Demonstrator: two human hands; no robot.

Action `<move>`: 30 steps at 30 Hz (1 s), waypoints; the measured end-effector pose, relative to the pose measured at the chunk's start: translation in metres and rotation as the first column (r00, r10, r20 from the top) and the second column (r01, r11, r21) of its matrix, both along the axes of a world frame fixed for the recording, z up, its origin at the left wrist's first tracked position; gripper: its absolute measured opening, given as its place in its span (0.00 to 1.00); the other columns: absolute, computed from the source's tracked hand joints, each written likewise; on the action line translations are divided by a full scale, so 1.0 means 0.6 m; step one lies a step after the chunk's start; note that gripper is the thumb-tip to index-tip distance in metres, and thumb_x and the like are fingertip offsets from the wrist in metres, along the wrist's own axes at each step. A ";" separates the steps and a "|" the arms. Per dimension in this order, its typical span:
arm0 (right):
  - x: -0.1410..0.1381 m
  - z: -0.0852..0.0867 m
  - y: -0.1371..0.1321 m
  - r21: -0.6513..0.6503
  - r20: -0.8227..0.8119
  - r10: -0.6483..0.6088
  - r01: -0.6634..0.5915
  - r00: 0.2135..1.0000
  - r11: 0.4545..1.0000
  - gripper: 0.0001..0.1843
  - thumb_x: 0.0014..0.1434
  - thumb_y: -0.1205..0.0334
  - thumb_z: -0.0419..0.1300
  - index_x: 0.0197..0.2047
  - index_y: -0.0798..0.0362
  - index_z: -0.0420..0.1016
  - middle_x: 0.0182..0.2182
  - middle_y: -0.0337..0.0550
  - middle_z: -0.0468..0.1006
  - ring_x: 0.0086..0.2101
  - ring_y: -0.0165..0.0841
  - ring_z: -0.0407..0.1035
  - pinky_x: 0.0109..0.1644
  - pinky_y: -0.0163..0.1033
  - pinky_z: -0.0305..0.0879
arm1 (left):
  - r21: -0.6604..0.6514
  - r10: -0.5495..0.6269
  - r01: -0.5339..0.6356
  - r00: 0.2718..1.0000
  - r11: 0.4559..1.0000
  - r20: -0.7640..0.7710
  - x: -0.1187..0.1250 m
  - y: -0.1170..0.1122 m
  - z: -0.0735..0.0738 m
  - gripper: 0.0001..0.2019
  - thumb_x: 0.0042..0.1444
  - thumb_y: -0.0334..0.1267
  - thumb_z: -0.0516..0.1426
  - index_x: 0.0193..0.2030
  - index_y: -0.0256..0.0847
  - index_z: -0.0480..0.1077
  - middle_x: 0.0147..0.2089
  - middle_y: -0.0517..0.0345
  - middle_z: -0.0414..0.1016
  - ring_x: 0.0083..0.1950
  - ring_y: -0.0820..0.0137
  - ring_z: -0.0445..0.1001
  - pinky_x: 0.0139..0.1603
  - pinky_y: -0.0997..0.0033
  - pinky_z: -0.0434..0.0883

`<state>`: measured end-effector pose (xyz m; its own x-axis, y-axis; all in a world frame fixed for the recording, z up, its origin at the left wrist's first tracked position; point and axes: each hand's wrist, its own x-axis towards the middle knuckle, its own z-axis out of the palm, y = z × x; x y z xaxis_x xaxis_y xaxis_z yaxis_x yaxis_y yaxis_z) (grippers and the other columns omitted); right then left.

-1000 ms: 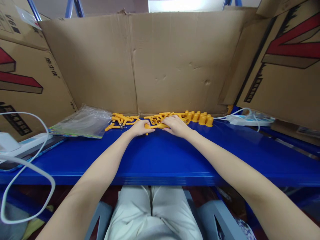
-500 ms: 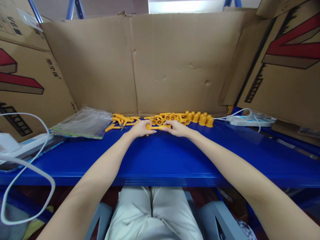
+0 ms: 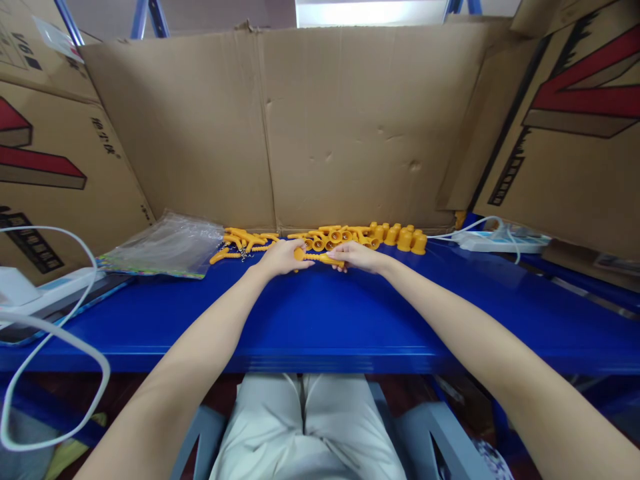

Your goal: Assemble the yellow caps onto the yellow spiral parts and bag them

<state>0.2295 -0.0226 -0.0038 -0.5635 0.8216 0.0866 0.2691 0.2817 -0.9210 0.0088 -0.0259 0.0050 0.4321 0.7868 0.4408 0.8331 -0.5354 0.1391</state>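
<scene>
A yellow-orange plastic piece with a ribbed stem (image 3: 315, 257) stretches between my two hands above the blue table. My left hand (image 3: 280, 259) is closed on its rounded left end. At the other end, the fingers of my right hand (image 3: 361, 256) pinch the smooth, tilted part. Just behind lie several yellow-orange cup-ended pieces (image 3: 346, 236), their open mouths turned toward me. Beyond my left hand is a pile of branching yellow-orange pieces (image 3: 245, 236) with small metal bits among them. Several yellow-orange caps (image 3: 419, 244) stand upright to the right.
Cardboard panels (image 3: 350, 127) wall off the back and both sides. Clear plastic bags (image 3: 165, 247) lie at the left of the blue table (image 3: 310, 313). White power strips (image 3: 503, 242) sit at both ends, and a white cable (image 3: 103, 360) loops at the left.
The right end of the held piece has tipped slightly downward, and my right hand's fingers have shifted around it. My left hand has barely moved.
</scene>
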 end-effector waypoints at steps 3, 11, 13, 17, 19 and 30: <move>-0.001 -0.004 0.000 -0.118 -0.083 0.007 -0.017 0.997 0.993 0.13 0.55 0.56 0.60 0.26 0.58 0.70 0.20 0.40 0.72 0.21 0.24 0.64 0.25 0.30 0.60 | 0.024 0.022 -0.021 0.999 1.000 -0.037 0.004 -0.005 0.004 0.20 0.45 0.56 0.58 0.38 0.43 0.70 0.24 0.61 0.70 0.28 0.69 0.69 0.28 0.73 0.56; -0.010 -0.015 0.006 -0.064 -0.028 -0.115 0.113 0.993 0.992 0.16 0.62 0.57 0.51 0.27 0.56 0.69 0.21 0.42 0.73 0.21 0.27 0.66 0.25 0.33 0.63 | -0.006 0.003 -0.003 1.000 1.000 -0.031 0.008 -0.005 0.002 0.18 0.45 0.54 0.59 0.37 0.43 0.69 0.25 0.61 0.71 0.29 0.68 0.69 0.29 0.73 0.57; -0.009 -0.016 0.005 0.158 0.080 -0.116 0.103 0.990 0.982 0.14 0.60 0.54 0.54 0.30 0.56 0.71 0.26 0.43 0.76 0.26 0.30 0.69 0.31 0.35 0.66 | -0.044 0.005 -0.005 1.000 0.999 -0.003 0.003 0.000 -0.003 0.18 0.44 0.53 0.60 0.35 0.42 0.69 0.24 0.62 0.69 0.28 0.69 0.68 0.28 0.74 0.56; -0.009 -0.015 0.001 0.624 0.268 -0.239 0.020 0.933 0.781 0.15 0.50 0.56 0.63 0.39 0.56 0.73 0.37 0.47 0.78 0.36 0.35 0.70 0.42 0.39 0.64 | -0.082 0.019 -0.015 0.998 0.997 0.052 -0.008 0.010 -0.009 0.17 0.42 0.52 0.61 0.32 0.42 0.68 0.24 0.63 0.68 0.27 0.71 0.66 0.28 0.74 0.56; -0.011 -0.013 -0.003 0.676 0.309 -0.260 -0.019 0.915 0.736 0.14 0.52 0.58 0.62 0.40 0.57 0.74 0.37 0.47 0.78 0.35 0.35 0.70 0.40 0.38 0.62 | -0.085 0.014 -0.008 0.998 0.996 0.064 -0.011 0.013 -0.011 0.17 0.42 0.52 0.61 0.32 0.41 0.68 0.23 0.64 0.67 0.27 0.71 0.65 0.29 0.74 0.55; -0.009 -0.008 -0.004 0.359 0.195 -0.125 0.047 0.973 0.932 0.19 0.50 0.48 0.61 0.32 0.58 0.74 0.20 0.39 0.72 0.21 0.27 0.64 0.26 0.33 0.58 | -0.071 0.016 -0.013 0.999 0.997 0.043 -0.006 0.011 -0.004 0.18 0.43 0.53 0.60 0.34 0.42 0.69 0.22 0.63 0.66 0.26 0.70 0.65 0.28 0.74 0.55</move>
